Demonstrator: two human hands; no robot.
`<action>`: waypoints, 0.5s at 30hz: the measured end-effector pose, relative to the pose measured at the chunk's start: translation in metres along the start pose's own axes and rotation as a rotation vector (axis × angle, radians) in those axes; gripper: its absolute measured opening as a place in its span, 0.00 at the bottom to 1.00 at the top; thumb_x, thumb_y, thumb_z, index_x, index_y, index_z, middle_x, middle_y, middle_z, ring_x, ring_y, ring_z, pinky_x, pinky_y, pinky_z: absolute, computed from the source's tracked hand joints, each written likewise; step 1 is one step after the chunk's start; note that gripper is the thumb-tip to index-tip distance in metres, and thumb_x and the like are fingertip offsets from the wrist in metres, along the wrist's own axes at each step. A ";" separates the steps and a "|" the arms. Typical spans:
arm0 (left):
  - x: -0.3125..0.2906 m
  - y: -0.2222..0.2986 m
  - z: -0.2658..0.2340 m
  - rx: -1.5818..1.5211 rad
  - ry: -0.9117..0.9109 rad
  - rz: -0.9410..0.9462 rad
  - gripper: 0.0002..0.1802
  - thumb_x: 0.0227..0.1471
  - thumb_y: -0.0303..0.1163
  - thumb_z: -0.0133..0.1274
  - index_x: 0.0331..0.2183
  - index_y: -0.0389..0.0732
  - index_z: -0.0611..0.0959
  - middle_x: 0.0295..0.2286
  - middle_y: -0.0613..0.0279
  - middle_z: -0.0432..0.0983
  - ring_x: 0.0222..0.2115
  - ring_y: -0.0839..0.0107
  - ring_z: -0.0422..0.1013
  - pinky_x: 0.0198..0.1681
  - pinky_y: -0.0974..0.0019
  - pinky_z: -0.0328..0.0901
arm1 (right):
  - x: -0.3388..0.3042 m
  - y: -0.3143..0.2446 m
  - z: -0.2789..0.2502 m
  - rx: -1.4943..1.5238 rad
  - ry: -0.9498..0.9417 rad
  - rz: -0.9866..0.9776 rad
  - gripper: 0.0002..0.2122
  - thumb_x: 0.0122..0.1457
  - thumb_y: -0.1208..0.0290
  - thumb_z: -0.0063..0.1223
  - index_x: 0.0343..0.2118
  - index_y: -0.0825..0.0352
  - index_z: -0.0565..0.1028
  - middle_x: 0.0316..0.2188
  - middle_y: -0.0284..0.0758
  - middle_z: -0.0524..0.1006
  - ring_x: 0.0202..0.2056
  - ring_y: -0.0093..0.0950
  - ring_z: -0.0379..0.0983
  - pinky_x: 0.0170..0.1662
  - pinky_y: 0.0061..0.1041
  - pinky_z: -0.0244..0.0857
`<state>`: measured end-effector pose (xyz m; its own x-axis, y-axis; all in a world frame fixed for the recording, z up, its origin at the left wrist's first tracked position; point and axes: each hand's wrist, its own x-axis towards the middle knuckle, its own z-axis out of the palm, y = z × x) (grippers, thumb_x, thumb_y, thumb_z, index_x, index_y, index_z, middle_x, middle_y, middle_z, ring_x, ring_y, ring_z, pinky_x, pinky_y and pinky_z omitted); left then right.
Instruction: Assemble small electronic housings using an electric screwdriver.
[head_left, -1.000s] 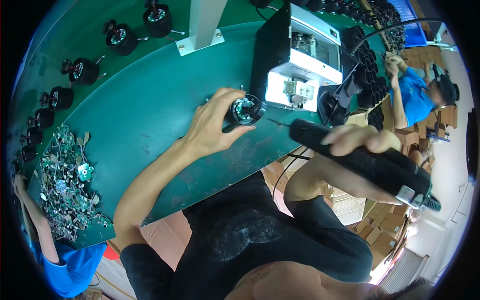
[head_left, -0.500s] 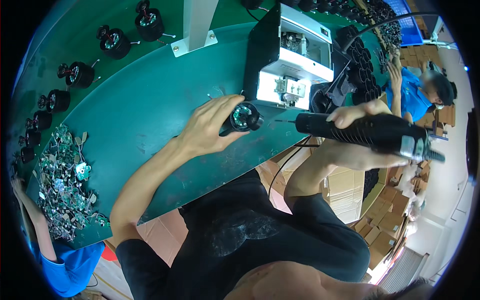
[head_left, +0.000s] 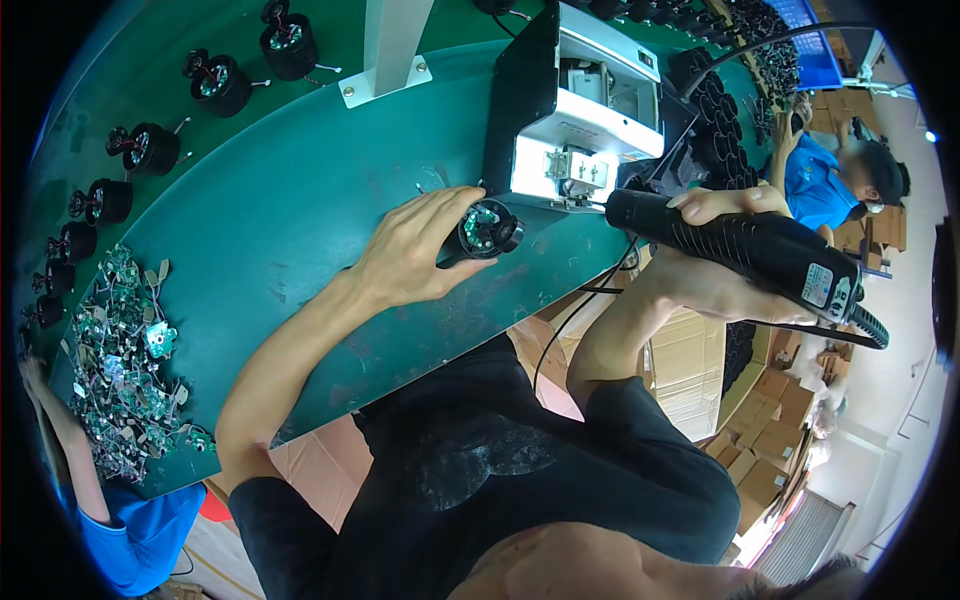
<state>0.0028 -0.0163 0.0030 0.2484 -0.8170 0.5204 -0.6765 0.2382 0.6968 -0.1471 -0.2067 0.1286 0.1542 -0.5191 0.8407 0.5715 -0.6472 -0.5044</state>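
Note:
My left hand (head_left: pixel 415 245) is closed around a black round housing (head_left: pixel 484 230) with a green circuit board inside and a small black round part at its right edge. Wrapped in my right hand (head_left: pixel 715 285) is a black electric screwdriver (head_left: pixel 740 245) with a cable at its rear end. The driver's front end is close to the lit tray of a white and black screw feeder (head_left: pixel 580 130); its bit tip is hard to make out against the machine. The housing and the screwdriver are apart.
A heap of green circuit boards with wires (head_left: pixel 120 370) lies on the green table (head_left: pixel 300 230) at left. Similar black housings (head_left: pixel 220 85) line the far left. A metal post (head_left: pixel 395 50) stands behind. Black cylinders (head_left: pixel 715 130) sit right of the feeder. Co-workers (head_left: pixel 825 180) sit at both sides.
The screwdriver has swung, its front end going up and right toward the feeder tray, its body tilting down at the rear. My left hand with the housing has stayed almost still.

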 end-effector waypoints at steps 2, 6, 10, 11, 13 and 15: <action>0.000 0.000 0.000 -0.008 0.017 -0.012 0.34 0.37 0.27 0.70 0.48 0.32 0.76 0.41 0.51 0.78 0.35 0.59 0.76 0.41 0.62 0.71 | -0.001 -0.001 -0.002 -0.034 -0.024 0.016 0.36 0.63 0.33 0.17 0.61 0.60 0.55 0.31 0.46 0.78 0.14 0.29 0.75 0.11 0.21 0.70; 0.001 -0.001 0.001 0.008 -0.011 0.002 0.35 0.38 0.30 0.70 0.49 0.31 0.74 0.43 0.49 0.77 0.37 0.57 0.76 0.42 0.61 0.71 | 0.005 0.000 0.009 0.104 -0.058 -0.014 0.35 0.63 0.33 0.18 0.59 0.60 0.58 0.31 0.46 0.78 0.14 0.29 0.75 0.11 0.21 0.71; -0.001 -0.001 0.000 0.013 -0.020 0.006 0.35 0.38 0.30 0.69 0.49 0.31 0.74 0.43 0.48 0.77 0.38 0.57 0.76 0.43 0.60 0.71 | 0.007 -0.004 0.006 0.157 -0.112 0.102 0.34 0.64 0.34 0.19 0.59 0.58 0.58 0.33 0.48 0.78 0.14 0.30 0.76 0.12 0.22 0.71; -0.001 -0.001 0.000 0.013 -0.020 0.004 0.35 0.38 0.30 0.69 0.49 0.31 0.74 0.43 0.48 0.77 0.38 0.56 0.76 0.43 0.60 0.71 | 0.006 -0.005 0.004 0.161 -0.134 0.168 0.34 0.64 0.34 0.20 0.60 0.58 0.58 0.34 0.49 0.78 0.15 0.30 0.76 0.12 0.22 0.71; -0.002 -0.001 -0.002 0.017 -0.016 -0.004 0.36 0.38 0.30 0.69 0.49 0.31 0.74 0.43 0.48 0.77 0.38 0.56 0.76 0.43 0.60 0.71 | 0.006 -0.010 0.005 0.171 -0.159 0.235 0.34 0.64 0.34 0.20 0.60 0.57 0.58 0.34 0.50 0.78 0.15 0.31 0.76 0.13 0.22 0.72; -0.001 0.000 -0.001 0.023 -0.010 0.044 0.36 0.38 0.30 0.69 0.49 0.31 0.73 0.44 0.48 0.77 0.39 0.56 0.76 0.44 0.60 0.71 | 0.005 -0.019 0.009 0.240 -0.127 0.184 0.34 0.64 0.34 0.21 0.62 0.56 0.56 0.36 0.51 0.77 0.16 0.31 0.76 0.13 0.23 0.72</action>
<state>0.0030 -0.0148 0.0034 0.2111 -0.8111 0.5455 -0.7023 0.2623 0.6618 -0.1502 -0.1917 0.1441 0.3627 -0.5316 0.7654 0.6966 -0.3909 -0.6016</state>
